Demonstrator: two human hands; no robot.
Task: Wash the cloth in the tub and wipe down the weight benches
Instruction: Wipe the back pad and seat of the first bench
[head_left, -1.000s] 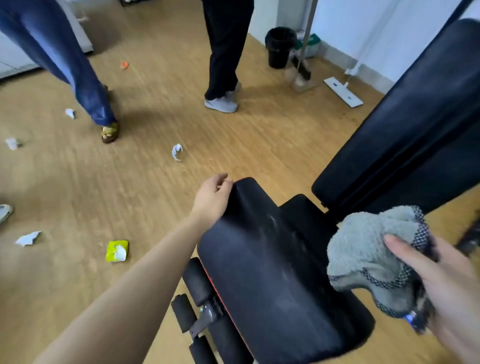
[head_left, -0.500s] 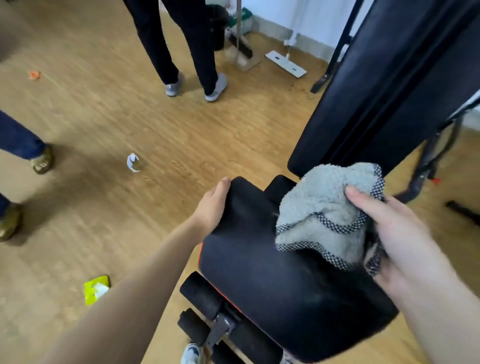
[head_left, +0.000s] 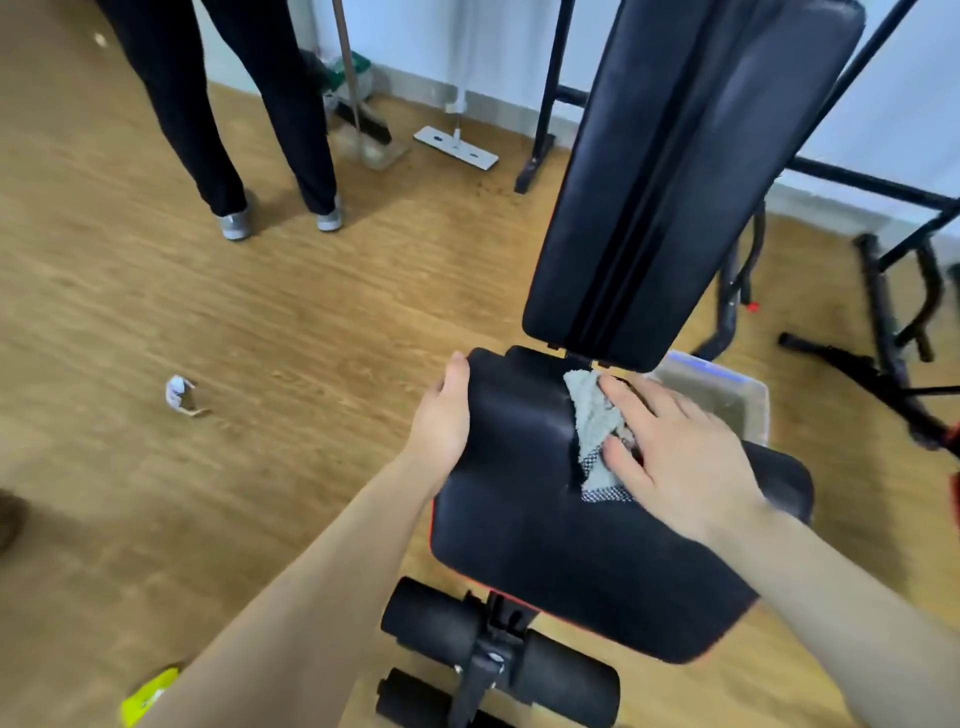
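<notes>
A second ago the right hand (head_left: 670, 457) held the bunched grey cloth (head_left: 595, 431) up in the air beside the weight bench; now it has come down and presses the cloth flat against the black seat pad (head_left: 545, 530), close to the hinge where the seat meets the raised backrest (head_left: 675, 176). The view has also swung, so the backrest now stands straight ahead instead of off to one side. The right hand lies palm down with the fingers spread and almost straight, not curled into a grasp; the cloth is pinned beneath the fingers and palm, with its checked trim showing by the thumb. The left hand (head_left: 447, 415) remains on the seat pad's left edge as before, fingers wrapped loosely over the upper corner and the forearm stretched out in line with it. A clear plastic tub (head_left: 727, 400) sits on the floor just behind the seat pad, on its right, partly hidden by the right hand; what it contains cannot be made out. Below the seat pad, the black foam rollers (head_left: 431, 618) stick out from the bench frame. On the wooden floor (head_left: 208, 312) to the left of the seat pad lie a crumpled scrap of paper (head_left: 176, 392) and, nearer the camera, a yellow wrapper (head_left: 148, 696). Beyond the seat pad, a person in dark trousers (head_left: 249, 104) stands near a broom (head_left: 358, 114) and a flat mop (head_left: 456, 148) against the wall.
</notes>
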